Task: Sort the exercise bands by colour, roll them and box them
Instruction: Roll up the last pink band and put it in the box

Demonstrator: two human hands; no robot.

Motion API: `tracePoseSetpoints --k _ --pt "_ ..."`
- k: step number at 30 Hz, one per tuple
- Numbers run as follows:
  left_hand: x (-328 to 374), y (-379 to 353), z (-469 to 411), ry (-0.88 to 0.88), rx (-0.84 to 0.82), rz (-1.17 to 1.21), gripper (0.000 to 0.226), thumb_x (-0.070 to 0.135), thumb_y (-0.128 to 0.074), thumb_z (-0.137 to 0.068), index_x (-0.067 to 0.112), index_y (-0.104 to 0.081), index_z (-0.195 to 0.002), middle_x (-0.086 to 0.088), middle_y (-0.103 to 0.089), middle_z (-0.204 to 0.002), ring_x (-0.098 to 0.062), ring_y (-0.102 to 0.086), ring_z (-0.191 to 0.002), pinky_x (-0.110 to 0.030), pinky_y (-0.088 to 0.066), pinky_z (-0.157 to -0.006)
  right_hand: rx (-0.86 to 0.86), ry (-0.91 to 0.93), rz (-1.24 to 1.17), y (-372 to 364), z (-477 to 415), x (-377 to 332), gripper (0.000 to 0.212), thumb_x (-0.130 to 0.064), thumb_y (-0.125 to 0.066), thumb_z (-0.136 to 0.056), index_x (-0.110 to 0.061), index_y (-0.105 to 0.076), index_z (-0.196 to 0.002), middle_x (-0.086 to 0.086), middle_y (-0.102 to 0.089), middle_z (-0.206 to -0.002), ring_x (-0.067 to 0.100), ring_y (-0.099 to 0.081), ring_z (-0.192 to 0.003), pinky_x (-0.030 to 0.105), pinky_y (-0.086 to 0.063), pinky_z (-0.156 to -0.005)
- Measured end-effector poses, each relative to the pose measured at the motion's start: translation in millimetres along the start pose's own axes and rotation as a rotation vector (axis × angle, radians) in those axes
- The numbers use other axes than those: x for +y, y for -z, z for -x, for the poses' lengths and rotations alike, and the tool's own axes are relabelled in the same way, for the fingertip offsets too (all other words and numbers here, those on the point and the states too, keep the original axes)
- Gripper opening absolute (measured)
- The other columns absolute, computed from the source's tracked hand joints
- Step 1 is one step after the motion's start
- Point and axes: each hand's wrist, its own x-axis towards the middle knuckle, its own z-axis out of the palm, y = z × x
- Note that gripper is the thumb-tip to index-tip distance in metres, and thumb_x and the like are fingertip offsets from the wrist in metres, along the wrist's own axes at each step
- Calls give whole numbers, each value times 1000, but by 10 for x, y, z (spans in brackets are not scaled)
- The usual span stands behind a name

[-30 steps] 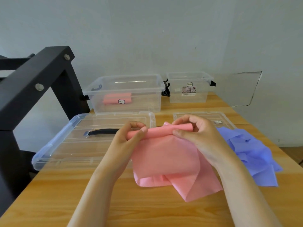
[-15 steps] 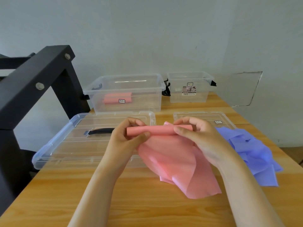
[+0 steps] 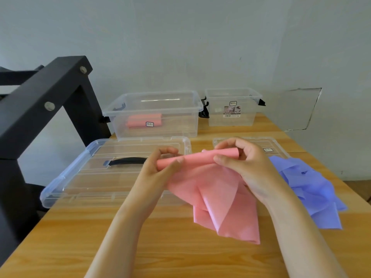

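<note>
A pink exercise band (image 3: 218, 197) is partly rolled into a tube at its top edge, and its loose tail drapes down onto the wooden table (image 3: 60, 237). My left hand (image 3: 160, 167) pinches the tube's left end. My right hand (image 3: 243, 163) grips the right end with fingers curled over it. A heap of blue bands (image 3: 313, 187) lies to the right, partly behind my right wrist. Rolled pink bands (image 3: 143, 121) lie inside the large clear box (image 3: 192, 109) at the back.
A smaller clear box (image 3: 251, 117) stands at the back right. Two clear lids lie flat: a large lid (image 3: 80, 177) with a black handle on the left, a small lid (image 3: 267, 143) behind my right hand. A black metal frame (image 3: 40, 101) stands at the left edge.
The rolled part of the pink band has grown thicker and the hanging tail has shortened and lifted. Both hands stay at the tube's ends.
</note>
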Motion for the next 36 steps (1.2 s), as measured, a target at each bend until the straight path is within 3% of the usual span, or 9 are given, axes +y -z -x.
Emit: tracePoseSetpoints --k 2,5,9,13,16,20,23,29,36 --pt "-9 0 1 11 -31 -78 26 29 -75 -83 22 -61 -104 -2 -66 -95 -13 -63 -79 -25 -49 -64 18 27 -18 5 0 -8 22 -9 -76 -79 -30 -70 -81 -4 -69 -82 15 -62 -78 30 -48 -70" --pt "5 -16 5 -71 -14 -89 16 14 -70 -87 14 -60 -100 -2 -65 -87 -12 -61 -75 -20 -47 -57 28 32 -38 6 3 -5 22 -8 -74 -81 -29 -69 -82 -8 -68 -80 10 -62 -75 26 -46 -66" --pt "3 -11 -5 -95 41 -56 19 11 -71 -84 16 -61 -98 0 -66 -88 -13 -63 -75 -21 -48 -54 9 40 -50 -14 -2 5 25 -6 -73 -82 -31 -69 -81 -9 -69 -83 10 -62 -77 27 -46 -66" --pt "13 -20 -31 -96 60 -33 23 15 -73 -82 16 -59 -101 1 -65 -90 -12 -62 -75 -22 -48 -55 42 53 -57 -17 -28 6 25 -7 -74 -82 -32 -70 -80 4 -71 -94 13 -62 -79 30 -49 -69" --pt "45 -51 -38 -72 66 -12 21 19 -73 -82 18 -60 -99 -1 -65 -89 -16 -61 -75 -32 -47 -59 69 39 -53 -2 -33 -7 22 -9 -73 -82 -31 -69 -81 8 -72 -99 16 -63 -80 34 -50 -71" --pt "266 -110 -62 -66 108 -58 23 21 -73 -84 19 -60 -103 -1 -67 -85 -11 -63 -67 -25 -48 -50 90 44 -66 34 -19 -156 20 -9 -73 -83 -28 -69 -82 -6 -70 -78 11 -61 -69 26 -47 -60" --pt "600 -155 -85 -161 112 -113 24 21 -73 -85 18 -61 -106 -1 -69 -86 -9 -65 -68 -20 -49 -53 115 92 -84 67 -25 -447 20 -7 -72 -83 -26 -68 -85 -9 -69 -73 8 -61 -63 21 -47 -53" --pt "1442 -252 -70 -340 116 -161 17 22 -73 -86 22 -60 -98 1 -68 -93 -13 -62 -80 -23 -48 -68 154 269 -58 158 -28 -1327 21 -6 -72 -82 -27 -69 -81 -10 -69 -76 5 -62 -69 24 -48 -67" --pt "2614 -381 257 -556 121 -225 18 21 -72 -87 20 -58 -100 4 -65 -88 -5 -58 -70 -13 -46 -59 146 477 -26 270 186 -2473 20 -6 -72 -83 -26 -68 -83 -4 -68 -84 9 -61 -73 25 -48 -67"
